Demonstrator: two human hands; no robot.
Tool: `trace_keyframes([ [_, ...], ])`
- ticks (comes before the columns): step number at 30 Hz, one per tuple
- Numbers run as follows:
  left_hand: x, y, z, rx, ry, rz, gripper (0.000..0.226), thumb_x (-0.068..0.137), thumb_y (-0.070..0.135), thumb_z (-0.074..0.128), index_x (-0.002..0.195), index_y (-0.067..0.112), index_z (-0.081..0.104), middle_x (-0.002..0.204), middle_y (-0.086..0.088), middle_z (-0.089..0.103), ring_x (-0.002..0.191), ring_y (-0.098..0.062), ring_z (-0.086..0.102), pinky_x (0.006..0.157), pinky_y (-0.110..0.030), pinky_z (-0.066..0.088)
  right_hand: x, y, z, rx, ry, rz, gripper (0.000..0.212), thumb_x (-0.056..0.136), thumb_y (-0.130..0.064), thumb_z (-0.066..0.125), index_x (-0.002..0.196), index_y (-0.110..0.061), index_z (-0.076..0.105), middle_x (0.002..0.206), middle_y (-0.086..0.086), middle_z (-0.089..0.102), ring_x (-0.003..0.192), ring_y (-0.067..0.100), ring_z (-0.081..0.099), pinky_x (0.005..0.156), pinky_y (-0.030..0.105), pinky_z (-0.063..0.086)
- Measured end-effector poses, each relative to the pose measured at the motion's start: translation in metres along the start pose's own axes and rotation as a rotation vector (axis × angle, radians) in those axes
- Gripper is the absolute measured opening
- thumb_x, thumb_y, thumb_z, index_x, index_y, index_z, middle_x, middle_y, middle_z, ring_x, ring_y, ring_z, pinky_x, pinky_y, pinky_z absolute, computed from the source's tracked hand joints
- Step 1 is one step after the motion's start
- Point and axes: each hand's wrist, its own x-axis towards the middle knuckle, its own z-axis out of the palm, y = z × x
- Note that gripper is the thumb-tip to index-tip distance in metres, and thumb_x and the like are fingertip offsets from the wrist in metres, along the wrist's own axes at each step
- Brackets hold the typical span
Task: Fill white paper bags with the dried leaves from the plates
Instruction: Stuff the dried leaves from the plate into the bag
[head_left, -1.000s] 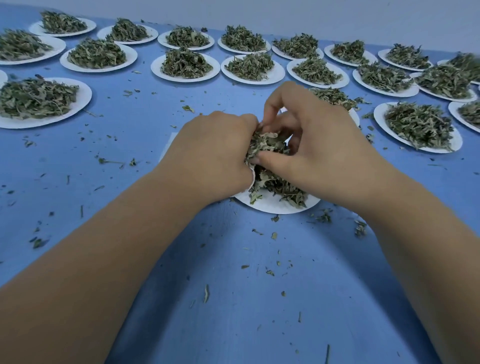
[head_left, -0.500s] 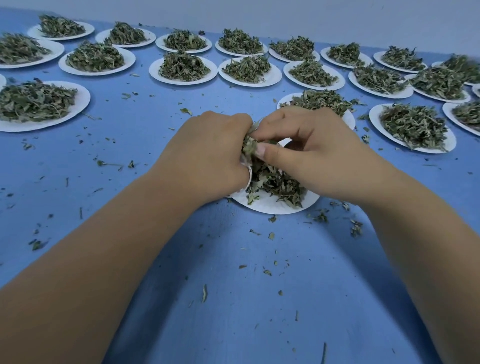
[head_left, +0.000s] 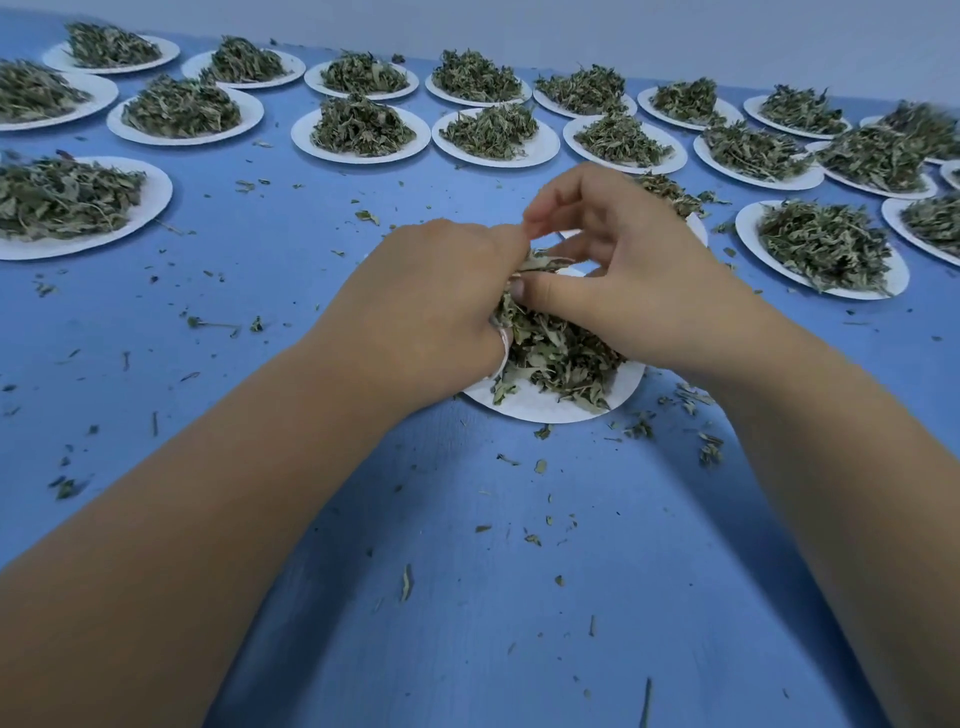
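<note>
Since a moment ago the right hand (head_left: 639, 275) has lifted, fingers spread, thumb pinching dried leaves (head_left: 556, 353) over the near plate (head_left: 550, 405). Her left hand (head_left: 441, 306) stays curled on what looks like the bag's mouth, mostly hidden. Light, brittle stuff, best taken in loose pinches. No writing visible.

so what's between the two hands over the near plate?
In the head view, dried leaves fill the gap between the left hand and right hand, with white paper showing at the left hand, above the near plate.
</note>
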Motion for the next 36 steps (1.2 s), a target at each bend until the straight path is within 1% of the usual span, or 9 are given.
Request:
trace_keyframes([
  [2,0.001,0.0,-0.002,0.025,0.008,0.054,0.037,0.07,0.011,0.066,0.085,0.022,0.035,0.064,0.011,0.031,0.061,-0.021,0.035,0.05,-0.03,0.021,0.0,0.001,-0.001,0.107,-0.127,0.03,0.03,0.087,-0.026,0.076,0.113,-0.029,0.061,0.097,0.001,0.076,0.077,0.026,0.063,0.071,0.039,0.049],
  [6,0.003,-0.001,-0.005,0.027,0.069,0.163,0.026,0.067,0.014,0.065,0.082,0.018,0.045,0.073,0.002,0.049,0.083,-0.029,0.048,0.068,-0.038,0.032,0.003,0.005,-0.002,0.137,-0.141,0.042,0.027,0.084,-0.036,0.077,0.109,-0.036,0.066,0.069,0.002,0.064,0.063,0.02,0.041,0.063,0.037,0.034],
  [12,0.003,-0.003,0.001,-0.157,0.248,0.134,0.035,0.062,0.011,0.059,0.096,0.014,0.068,0.129,-0.005,0.053,0.1,-0.026,0.044,0.076,-0.04,0.039,0.005,0.007,-0.002,0.25,-0.071,0.046,0.035,0.076,-0.041,0.081,0.108,-0.033,0.069,0.065,0.001,0.062,0.062,0.016,0.047,0.069,0.035,0.035],
  [15,0.001,-0.004,0.005,-0.275,0.196,0.047,0.052,0.062,0.006,0.064,0.112,0.021,0.064,0.143,0.0,0.043,0.107,-0.021,0.042,0.079,-0.039,0.04,0.003,0.005,-0.001,0.219,-0.021,0.024,0.026,0.079,-0.039,0.08,0.101,-0.028,0.073,0.075,0.021,0.065,0.059,0.015,0.046,0.061,0.031,0.034],
  [21,-0.004,-0.013,-0.008,-0.47,0.078,-0.005,0.071,0.069,0.006,0.066,0.134,0.029,0.053,0.145,0.009,0.039,0.127,-0.004,0.042,0.089,-0.02,0.04,0.001,0.006,-0.001,0.191,0.071,0.019,0.007,0.087,-0.022,0.08,0.092,-0.024,0.075,0.072,-0.007,0.073,0.061,0.004,0.058,0.06,0.017,0.044],
  [25,-0.006,-0.024,-0.025,-0.591,0.025,-0.166,0.085,0.071,-0.014,0.053,0.131,0.046,0.052,0.137,0.026,0.044,0.111,0.008,0.051,0.072,-0.012,0.049,-0.001,0.005,0.002,0.047,0.095,0.007,0.013,0.086,-0.026,0.081,0.095,-0.021,0.074,0.091,0.001,0.077,0.074,0.022,0.068,0.073,0.033,0.054],
  [29,-0.005,-0.017,-0.03,-0.705,0.162,-0.361,0.032,0.077,0.015,0.057,0.103,0.034,0.062,0.101,0.014,0.064,0.079,-0.015,0.068,0.07,-0.039,0.058,-0.001,0.002,0.005,0.022,0.123,-0.013,0.015,0.086,-0.024,0.08,0.098,-0.019,0.073,0.092,0.004,0.075,0.084,0.025,0.071,0.079,0.035,0.058],
  [32,-0.007,-0.006,-0.024,-0.656,0.009,-0.331,0.025,0.077,0.043,0.069,0.098,0.034,0.06,0.092,0.012,0.064,0.072,-0.008,0.069,0.067,-0.033,0.053,-0.002,0.002,0.007,-0.015,0.137,-0.042,0.014,0.085,-0.023,0.078,0.098,-0.022,0.072,0.09,-0.003,0.073,0.082,0.01,0.068,0.074,0.028,0.054],
  [36,-0.006,-0.004,-0.018,-0.711,0.0,-0.355,0.018,0.085,0.027,0.076,0.099,0.031,0.064,0.097,0.008,0.066,0.077,-0.011,0.072,0.068,-0.03,0.05,-0.003,0.002,0.006,-0.025,0.163,-0.037,0.013,0.084,-0.024,0.08,0.094,-0.022,0.072,0.087,-0.005,0.072,0.076,0.005,0.064,0.073,0.031,0.058],
])
